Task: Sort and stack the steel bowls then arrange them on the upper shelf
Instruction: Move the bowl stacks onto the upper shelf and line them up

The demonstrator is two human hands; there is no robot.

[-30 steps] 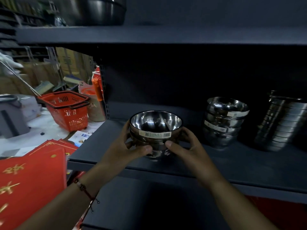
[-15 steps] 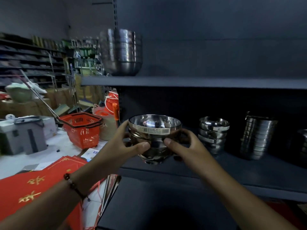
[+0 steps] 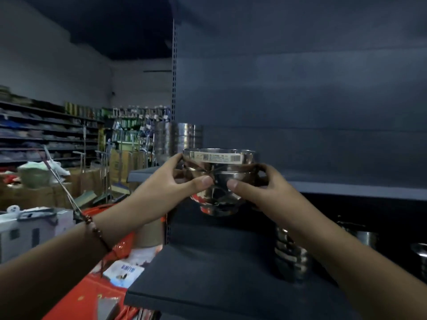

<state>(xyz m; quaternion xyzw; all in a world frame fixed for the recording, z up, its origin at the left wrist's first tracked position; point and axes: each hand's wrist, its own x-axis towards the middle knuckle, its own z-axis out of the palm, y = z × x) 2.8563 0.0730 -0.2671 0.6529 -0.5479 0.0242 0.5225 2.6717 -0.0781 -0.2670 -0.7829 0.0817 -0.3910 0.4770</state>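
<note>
A stack of steel bowls (image 3: pixel 219 172) with a barcode label on its top rim is up at the height of the upper shelf (image 3: pixel 346 189). My left hand (image 3: pixel 171 181) grips its left side, thumb on the front. My right hand (image 3: pixel 261 188) grips the right side the same way. Behind the stack, a taller pile of large steel bowls (image 3: pixel 180 139) stands on the upper shelf at its left end. On the lower shelf (image 3: pixel 208 285) a second stack of small bowls (image 3: pixel 291 257) sits partly hidden by my right forearm.
Steel pots (image 3: pixel 367 236) stand in the dark at the lower shelf's right. Red printed sheets (image 3: pixel 87 299) and a grey box (image 3: pixel 30 229) lie on the table to the left. Cartons and store shelving fill the far left. The upper shelf right of the big bowls is bare.
Both hands have lifted the bowl stack from the lower shelf up to the level of the upper shelf. The view has tilted upward with it.
</note>
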